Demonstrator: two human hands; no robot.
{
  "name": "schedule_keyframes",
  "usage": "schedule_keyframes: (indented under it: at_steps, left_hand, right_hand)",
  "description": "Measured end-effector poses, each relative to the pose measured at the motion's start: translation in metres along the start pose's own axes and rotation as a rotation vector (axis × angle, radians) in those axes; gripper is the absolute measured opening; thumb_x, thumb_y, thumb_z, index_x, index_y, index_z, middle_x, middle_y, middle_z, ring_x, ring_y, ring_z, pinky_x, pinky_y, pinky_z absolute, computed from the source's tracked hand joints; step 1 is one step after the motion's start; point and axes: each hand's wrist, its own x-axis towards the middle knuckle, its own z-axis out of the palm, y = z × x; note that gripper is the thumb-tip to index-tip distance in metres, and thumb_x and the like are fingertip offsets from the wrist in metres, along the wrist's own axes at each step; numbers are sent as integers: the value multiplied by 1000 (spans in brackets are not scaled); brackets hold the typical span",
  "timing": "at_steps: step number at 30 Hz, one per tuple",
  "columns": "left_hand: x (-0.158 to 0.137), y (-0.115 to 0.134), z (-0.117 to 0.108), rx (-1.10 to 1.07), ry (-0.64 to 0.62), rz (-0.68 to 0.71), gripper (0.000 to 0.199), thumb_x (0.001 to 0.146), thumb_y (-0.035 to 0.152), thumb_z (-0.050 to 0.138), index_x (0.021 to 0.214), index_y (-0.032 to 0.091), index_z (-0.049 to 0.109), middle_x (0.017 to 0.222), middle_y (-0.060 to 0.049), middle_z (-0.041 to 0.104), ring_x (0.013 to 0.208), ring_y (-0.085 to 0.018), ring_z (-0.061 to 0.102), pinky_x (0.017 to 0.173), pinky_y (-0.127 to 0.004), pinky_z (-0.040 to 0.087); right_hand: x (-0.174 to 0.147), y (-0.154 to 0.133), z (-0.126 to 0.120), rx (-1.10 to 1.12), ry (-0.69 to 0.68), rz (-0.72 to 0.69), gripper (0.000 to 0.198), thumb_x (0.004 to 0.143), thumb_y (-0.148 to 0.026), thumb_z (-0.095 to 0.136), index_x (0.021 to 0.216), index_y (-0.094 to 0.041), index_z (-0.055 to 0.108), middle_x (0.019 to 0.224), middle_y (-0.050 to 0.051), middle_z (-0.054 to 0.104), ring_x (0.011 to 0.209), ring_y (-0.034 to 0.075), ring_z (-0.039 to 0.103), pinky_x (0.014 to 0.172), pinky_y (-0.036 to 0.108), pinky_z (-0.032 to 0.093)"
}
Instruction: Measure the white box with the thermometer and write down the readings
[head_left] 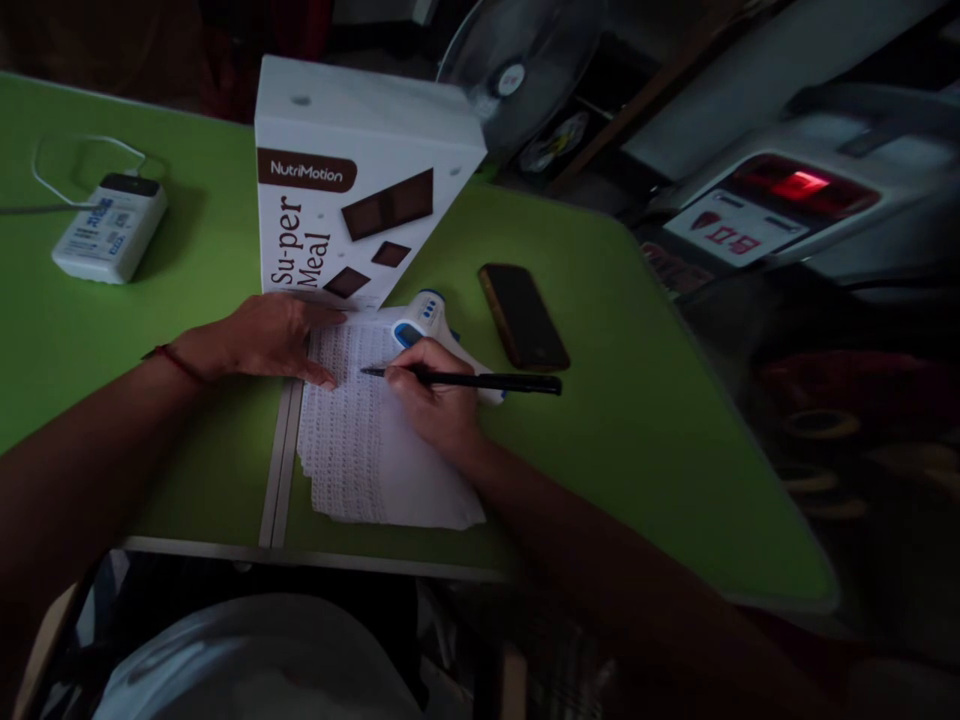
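In my right hand is a black pen, its tip on or just over a sheet of paper. Small rows of handwriting cover the sheet's left part, while its lower right is blank. My left hand rests flat on the paper's upper left edge, thumb and fingers apart, with a red cord on the wrist. Just behind my right hand lies a white and blue handheld infrared thermometer, partly covered by that hand. A white NutriMotion box stands upright at the paper's top edge.
On the green table, a dark phone lies right of the thermometer. A white device with a cable sits at the left. Beyond the table are a fan and a machine with a red lit display.
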Motion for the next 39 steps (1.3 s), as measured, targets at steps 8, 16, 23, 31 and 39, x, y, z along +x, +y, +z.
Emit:
schedule_keyframes:
  at_steps: [8, 16, 23, 31, 39]
  left_hand:
    - [0, -2, 0, -50, -7, 26, 95, 72, 72, 76, 148, 18, 58, 91, -6, 75, 87, -25, 68, 75, -30, 43]
    - [0, 4, -3, -33, -35, -40, 92, 72, 64, 81, 149, 19, 57, 96, -7, 74, 91, -26, 69, 76, -31, 43]
    - [-1, 2, -2, -18, -13, -12, 92, 73, 68, 79, 148, 19, 58, 91, -5, 74, 90, -26, 69, 73, -29, 43]
    - [0, -3, 1, -49, 13, 27, 92, 71, 73, 77, 146, 22, 60, 95, -5, 75, 97, -27, 68, 78, -29, 45]
    - [0, -1, 0, -27, 3, 25, 88, 72, 72, 75, 143, 22, 62, 102, -6, 75, 98, -27, 68, 76, -29, 43]
  right_hand:
    - [1, 0, -1, -2, -22, -14, 10, 74, -21, 56, 64, -23, 54, 54, -4, 55, 46, 10, 45, 44, 24, 35]
    - [0, 0, -1, -16, -14, -26, 10, 76, -20, 56, 67, -23, 53, 55, -5, 52, 47, 10, 43, 45, 25, 36]
    - [-1, 0, -2, -2, -15, 14, 10, 74, -23, 56, 64, -23, 52, 55, -4, 52, 49, 11, 42, 47, 25, 38]
    - [-1, -2, -3, -2, 46, 85, 10, 74, -23, 56, 64, -22, 53, 53, -4, 47, 51, 12, 41, 48, 26, 38]
    - [1, -3, -3, -40, -8, 44, 11, 73, -23, 56, 63, -23, 50, 53, -5, 45, 48, 11, 37, 46, 26, 36]
